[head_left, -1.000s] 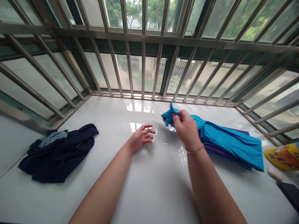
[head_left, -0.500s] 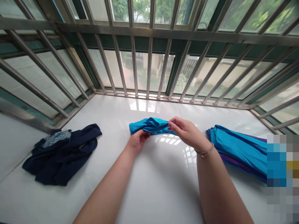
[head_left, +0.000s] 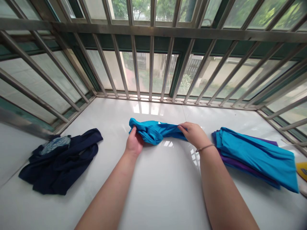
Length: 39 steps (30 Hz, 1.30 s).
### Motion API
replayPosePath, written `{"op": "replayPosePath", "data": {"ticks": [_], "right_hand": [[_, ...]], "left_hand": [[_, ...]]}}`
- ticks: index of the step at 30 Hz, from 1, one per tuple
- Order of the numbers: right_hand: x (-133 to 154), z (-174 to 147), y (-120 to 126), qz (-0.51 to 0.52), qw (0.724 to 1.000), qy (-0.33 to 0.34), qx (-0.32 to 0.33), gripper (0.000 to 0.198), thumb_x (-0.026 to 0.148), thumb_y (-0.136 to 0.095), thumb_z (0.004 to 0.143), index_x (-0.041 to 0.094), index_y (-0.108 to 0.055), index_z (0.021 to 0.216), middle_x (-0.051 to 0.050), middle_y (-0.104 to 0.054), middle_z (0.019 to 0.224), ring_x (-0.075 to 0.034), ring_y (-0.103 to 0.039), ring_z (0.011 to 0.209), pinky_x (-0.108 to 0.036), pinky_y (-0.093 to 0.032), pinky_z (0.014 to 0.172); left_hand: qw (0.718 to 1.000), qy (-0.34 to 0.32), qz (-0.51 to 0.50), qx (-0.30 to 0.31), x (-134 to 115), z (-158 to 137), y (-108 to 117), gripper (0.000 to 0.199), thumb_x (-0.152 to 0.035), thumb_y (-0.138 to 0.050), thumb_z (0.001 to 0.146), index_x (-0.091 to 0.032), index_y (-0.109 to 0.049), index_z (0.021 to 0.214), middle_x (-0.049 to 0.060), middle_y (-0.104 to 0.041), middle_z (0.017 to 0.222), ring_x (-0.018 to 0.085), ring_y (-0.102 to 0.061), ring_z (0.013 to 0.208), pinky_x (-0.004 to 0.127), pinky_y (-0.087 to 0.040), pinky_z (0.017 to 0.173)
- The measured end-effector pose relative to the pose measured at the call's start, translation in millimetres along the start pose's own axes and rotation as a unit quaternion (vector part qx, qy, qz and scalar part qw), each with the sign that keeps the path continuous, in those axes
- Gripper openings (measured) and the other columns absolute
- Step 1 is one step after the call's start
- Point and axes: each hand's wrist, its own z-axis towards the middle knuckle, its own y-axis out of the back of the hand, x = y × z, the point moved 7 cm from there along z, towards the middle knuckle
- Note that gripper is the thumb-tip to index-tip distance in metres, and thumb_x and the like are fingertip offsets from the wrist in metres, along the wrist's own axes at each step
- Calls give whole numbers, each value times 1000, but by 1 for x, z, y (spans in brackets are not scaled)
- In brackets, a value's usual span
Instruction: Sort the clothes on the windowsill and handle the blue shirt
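Hands outstretched, gripping blue cloth ends

I see a glossy white stone-like surface, mirror-smooth. The bunched turquoise cloth looks soft, thin and matt; the crumpled navy fabric garment is duller. The brushed metal window bars gleam faintly.
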Motion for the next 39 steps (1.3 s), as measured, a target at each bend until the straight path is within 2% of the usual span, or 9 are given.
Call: {"op": "replayPosePath", "data": {"ticks": [7, 11, 16, 20, 22, 26, 29, 35, 39], "right_hand": [[39, -31, 72, 166, 943, 105, -270, 28, 38, -57, 112, 23, -81, 112, -6, -81, 109, -23, -76, 100, -35, -57, 89], [50, -84, 136, 342, 772, 47, -534, 32, 48, -60, 111, 26, -72, 91, 1, -59, 74, -18, -59, 67, -32, -46, 61], [47, -94, 139, 645, 718, 2, -264, 40, 65, -60, 104, 34, -59, 79, 5, -36, 48, -18, -35, 40, -33, -33, 44], [21, -116, 125, 708, 660, -90, -233, 82, 103, -17, 88, 30, -39, 59, 6, -7, 38, -17, -30, 30, -31, -26, 47], [31, -110, 115, 701, 690, -113, -138, 78, 104, -27, 87, 31, -39, 61, 6, -14, 35, -17, -26, 30, -30, -25, 42], [79, -79, 80, 477, 861, -25, 173, 66, 88, -42, 100, 27, -64, 85, -3, -65, 58, -21, -59, 52, -32, -48, 52], [74, -52, 34, 178, 958, -41, 220, 50, 69, -51, 107, 25, -72, 117, -9, -79, 93, -27, -75, 84, -35, -56, 74], [75, -30, -47, -89, 967, -67, 230, 85, 57, -89, 86, 25, -56, 158, -23, -61, 148, -43, -64, 130, -43, -53, 99], [90, -28, -54, -119, 967, -52, 219, 31, 33, -66, 105, 23, -72, 133, -22, -64, 137, -35, -73, 107, -39, -53, 86]], "left_hand": [[999, -16, 16, -29, -10, 7, 7, 40, -46, -57, 112, -16, -79, 127, 13, -82, 129, 28, -75, 128, 43, -57, 117], [998, -46, 15, -40, -18, 11, 13, 42, -49, -57, 112, -17, -78, 129, 13, -82, 126, 27, -77, 121, 42, -62, 108], [997, -60, -19, -54, -24, 17, 21, 33, -47, -61, 110, -19, -79, 110, 6, -82, 95, 19, -79, 87, 29, -64, 81], [997, -52, -29, -41, -23, 18, 19, 32, -45, -61, 109, -18, -78, 102, 5, -78, 88, 17, -74, 76, 29, -59, 72], [998, -51, -28, -23, -22, 17, 16, 32, -47, -62, 108, -19, -78, 106, 7, -80, 99, 19, -76, 85, 31, -60, 78], [998, -62, -22, -18, -24, 14, 13, 33, -51, -60, 108, -24, -77, 113, 7, -78, 115, 20, -74, 94, 33, -58, 84], [998, -67, 3, -1, -26, 11, 9, 34, -56, -60, 106, -29, -77, 119, 6, -75, 125, 20, -72, 95, 33, -58, 83], [997, -53, 36, 32, -23, 6, 1, 39, -59, -66, 101, -29, -76, 123, 7, -72, 133, 22, -70, 103, 33, -58, 84], [998, -29, 58, 26, -15, 9, 5, 35, -50, -76, 96, -24, -76, 119, 8, -74, 126, 21, -71, 103, 30, -57, 84]]}}
